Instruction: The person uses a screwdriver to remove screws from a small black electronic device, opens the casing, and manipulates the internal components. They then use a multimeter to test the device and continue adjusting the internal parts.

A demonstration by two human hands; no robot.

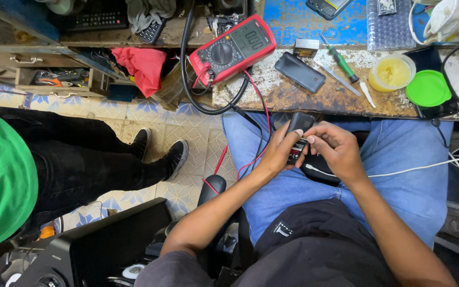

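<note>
A: Hands (278, 154) over the lap, both on a small black rectangular device (298, 135) w/ a dark label. Left hand's grip was clenched round its lower end, thumb side up, prob. to keep it steady.

B: And the right hand (336, 151)?

A: Fingertips pinched at the device's side, near the label, a light hold, as if working a seam or a clip. A white cable (426, 167) ran off beneath it to the right, across the blue jeans (399, 186).

B: Worktop?

A: Worn wooden worktop (293, 95) just ahead of the knees. Red digital multimeter (232, 50) lay on it, display tilted toward the person; its red and black leads (264, 122) hung down near the hands. Black phone-like slab (299, 72), green-handled screwdriver (341, 61), tub of yellow paste (392, 72) w/ its green lid (427, 89) off beside it, all within reach.

B: Anyone else?

A: Another person's black-trousered legs (81, 154) at left, well apart.
</note>
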